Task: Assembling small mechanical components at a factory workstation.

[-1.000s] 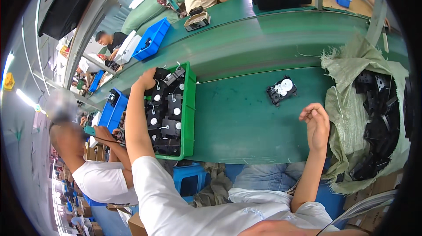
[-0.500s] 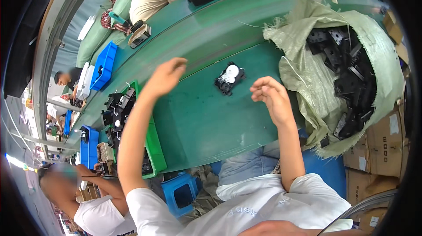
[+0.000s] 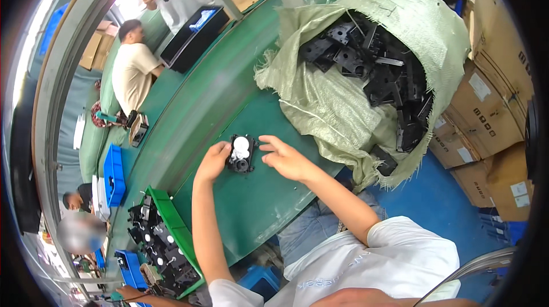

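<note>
A small black gear assembly (image 3: 242,162) with white gears on top is on the green work surface in front of me. My left hand (image 3: 213,163) is at its left edge, fingers curled together and the fingertips against the black housing. On the other side, my right hand (image 3: 284,159) has its fingers spread, close to the assembly's right edge with nothing in them. The underside of the assembly is hidden.
A woven sack (image 3: 337,112) full of black plastic parts (image 3: 374,75) stands at the right. Left of me is a green crate (image 3: 171,215) of black assemblies. Cardboard boxes (image 3: 486,107) are stacked far right. Other people sit and stand across the green bench (image 3: 194,98).
My view has turned to the right. Both hands have come in to the gear assembly; the left fingertips now meet its edge, and the right hand is closer.
</note>
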Available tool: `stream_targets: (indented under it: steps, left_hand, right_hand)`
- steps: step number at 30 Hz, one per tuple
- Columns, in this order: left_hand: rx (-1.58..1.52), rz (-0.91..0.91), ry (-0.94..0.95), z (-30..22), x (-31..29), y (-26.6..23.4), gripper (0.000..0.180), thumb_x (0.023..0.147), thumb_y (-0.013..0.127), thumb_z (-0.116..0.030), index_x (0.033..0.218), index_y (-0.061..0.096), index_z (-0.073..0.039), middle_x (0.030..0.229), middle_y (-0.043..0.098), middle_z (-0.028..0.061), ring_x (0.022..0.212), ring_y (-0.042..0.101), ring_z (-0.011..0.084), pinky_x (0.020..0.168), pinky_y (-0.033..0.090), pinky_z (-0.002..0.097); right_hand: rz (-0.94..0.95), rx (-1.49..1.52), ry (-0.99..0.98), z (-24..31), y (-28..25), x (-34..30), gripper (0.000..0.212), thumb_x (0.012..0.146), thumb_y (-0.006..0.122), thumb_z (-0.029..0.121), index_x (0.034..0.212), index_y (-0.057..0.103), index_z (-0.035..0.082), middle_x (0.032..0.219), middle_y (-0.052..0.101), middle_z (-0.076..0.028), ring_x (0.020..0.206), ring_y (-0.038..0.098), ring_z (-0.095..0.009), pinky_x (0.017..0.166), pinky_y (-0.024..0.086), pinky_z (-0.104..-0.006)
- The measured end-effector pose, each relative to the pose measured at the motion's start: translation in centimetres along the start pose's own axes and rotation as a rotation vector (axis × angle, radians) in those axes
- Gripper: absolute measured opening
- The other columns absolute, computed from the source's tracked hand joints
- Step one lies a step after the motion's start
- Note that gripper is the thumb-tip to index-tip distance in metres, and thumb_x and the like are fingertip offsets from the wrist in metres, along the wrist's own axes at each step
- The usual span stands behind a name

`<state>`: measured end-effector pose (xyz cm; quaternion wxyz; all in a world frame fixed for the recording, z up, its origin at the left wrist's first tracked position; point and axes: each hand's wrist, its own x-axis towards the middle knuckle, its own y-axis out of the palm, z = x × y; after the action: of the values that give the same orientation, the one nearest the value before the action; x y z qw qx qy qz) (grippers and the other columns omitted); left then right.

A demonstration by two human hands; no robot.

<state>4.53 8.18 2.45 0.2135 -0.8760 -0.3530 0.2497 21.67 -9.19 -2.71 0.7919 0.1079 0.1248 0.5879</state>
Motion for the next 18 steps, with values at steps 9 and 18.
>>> stream_targets:
  steps: [9, 18]
  left_hand:
    - [-0.891, -0.195, 0.26, -2.1, -6.5, 4.6, 0.037, 0.102, 0.045, -0.022, 0.13, 0.045, 0.003, 0.118, 0.058, 0.0169, 0.104, 0.058, 0.0231, 0.09, 0.049, 0.0367]
    - [-1.383, -0.212, 0.435, -9.4, -8.6, 13.3, 0.052, 0.104, 0.036, -0.03, 0.146, 0.03, -0.001, 0.128, 0.053, 0.0253, 0.117, 0.056, 0.0348, 0.095, 0.048, 0.0467]
  right_hand:
    - [-0.043, -0.59, -0.413, 11.8, -7.1, -7.2, 0.034, 0.085, 0.057, 0.009, 0.117, 0.06, 0.0, 0.109, 0.066, -0.014, 0.085, 0.063, -0.026, 0.076, 0.05, -0.0326]
    - [-0.673, -1.002, -0.208, 10.1, -15.2, -17.0, 0.022, 0.078, 0.059, 0.002, 0.1, 0.064, -0.001, 0.091, 0.067, -0.011, 0.072, 0.061, -0.025, 0.068, 0.05, -0.0331]
